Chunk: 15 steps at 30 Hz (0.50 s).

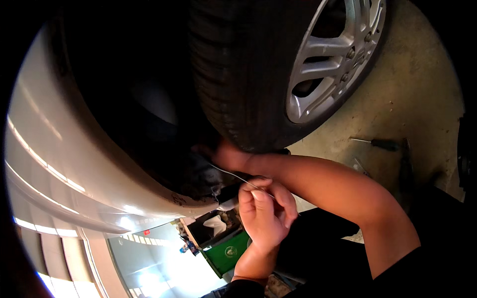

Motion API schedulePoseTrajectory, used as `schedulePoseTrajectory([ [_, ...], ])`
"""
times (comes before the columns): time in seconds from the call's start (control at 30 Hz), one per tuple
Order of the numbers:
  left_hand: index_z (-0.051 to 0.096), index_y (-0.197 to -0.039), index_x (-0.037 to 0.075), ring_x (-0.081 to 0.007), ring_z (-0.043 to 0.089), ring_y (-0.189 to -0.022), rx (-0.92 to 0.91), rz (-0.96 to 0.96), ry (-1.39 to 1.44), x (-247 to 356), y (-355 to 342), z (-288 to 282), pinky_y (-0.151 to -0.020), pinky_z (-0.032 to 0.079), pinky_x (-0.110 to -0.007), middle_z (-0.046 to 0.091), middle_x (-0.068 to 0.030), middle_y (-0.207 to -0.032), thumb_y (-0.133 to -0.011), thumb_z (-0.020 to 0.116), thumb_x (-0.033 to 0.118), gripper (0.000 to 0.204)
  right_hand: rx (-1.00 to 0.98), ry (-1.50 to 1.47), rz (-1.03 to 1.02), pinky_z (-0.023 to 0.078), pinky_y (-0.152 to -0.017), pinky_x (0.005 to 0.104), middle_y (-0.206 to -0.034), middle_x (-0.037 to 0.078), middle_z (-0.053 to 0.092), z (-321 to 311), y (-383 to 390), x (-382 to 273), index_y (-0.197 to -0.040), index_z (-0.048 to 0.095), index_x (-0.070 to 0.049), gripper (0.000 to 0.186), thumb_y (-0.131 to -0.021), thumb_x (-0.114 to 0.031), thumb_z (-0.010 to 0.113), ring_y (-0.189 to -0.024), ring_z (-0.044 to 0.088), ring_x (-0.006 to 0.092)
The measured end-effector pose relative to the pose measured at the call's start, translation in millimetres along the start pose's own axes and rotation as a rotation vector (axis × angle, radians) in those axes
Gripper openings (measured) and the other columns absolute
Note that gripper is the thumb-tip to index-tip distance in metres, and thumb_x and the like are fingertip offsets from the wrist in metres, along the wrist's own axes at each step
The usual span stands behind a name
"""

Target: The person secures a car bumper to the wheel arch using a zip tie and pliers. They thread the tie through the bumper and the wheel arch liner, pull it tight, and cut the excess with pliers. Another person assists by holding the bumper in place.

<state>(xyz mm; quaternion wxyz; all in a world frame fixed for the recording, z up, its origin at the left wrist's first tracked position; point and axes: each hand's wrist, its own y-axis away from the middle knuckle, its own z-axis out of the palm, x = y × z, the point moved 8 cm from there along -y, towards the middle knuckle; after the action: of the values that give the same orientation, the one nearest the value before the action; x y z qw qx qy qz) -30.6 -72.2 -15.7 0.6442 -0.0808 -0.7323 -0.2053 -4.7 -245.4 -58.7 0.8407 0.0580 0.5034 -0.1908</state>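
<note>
One thin wire in left hand, fingertips together; right hand beside tire, grip unclear.

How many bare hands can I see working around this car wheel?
2. The left hand pinches a thin wire; the right hand reaches in beside the tyre, its fingers partly lost in shadow. The dark recess could hide others.

Car workshop or garage: wheel looms beside pale bodywork, screwdriver lies on stained floor, green bin beyond.
</note>
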Motion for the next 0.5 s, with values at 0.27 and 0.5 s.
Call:
schedulePoseTrajectory([
  [0.27,0.054,-0.126,0.005,-0.0135,0.044,-0.068,0.109,0.014,0.162,0,-8,-16,-0.05,0.036,-0.022,0.055,-0.0082,-0.094,-0.109,0.048,0.015,0.021,-0.023,-0.251,0.078,0.032,-0.119,0.0389,-0.149,0.017,0.055,-16,7,-21,-0.141,0.06,-0.008,0.051,-0.102,-0.041,0.058,-0.137,0.049,0.0342],
  [0.5,0.046,-0.13,0.005,-0.0152,0.048,-0.056,0.072,0.105,-0.123,-1,6,-7,-0.049,0.04,-0.025,0.056,-0.0102,-0.087,-0.111,0.046,0.017,0.023,0.16,0.0,-0.101,0.044,-0.105,0.047,-0.125,0.024,0.066,-21,7,-27,-0.125,0.067,-0.006,0.046,-0.099,-0.045,0.062,-0.116,0.061,0.0385],
])
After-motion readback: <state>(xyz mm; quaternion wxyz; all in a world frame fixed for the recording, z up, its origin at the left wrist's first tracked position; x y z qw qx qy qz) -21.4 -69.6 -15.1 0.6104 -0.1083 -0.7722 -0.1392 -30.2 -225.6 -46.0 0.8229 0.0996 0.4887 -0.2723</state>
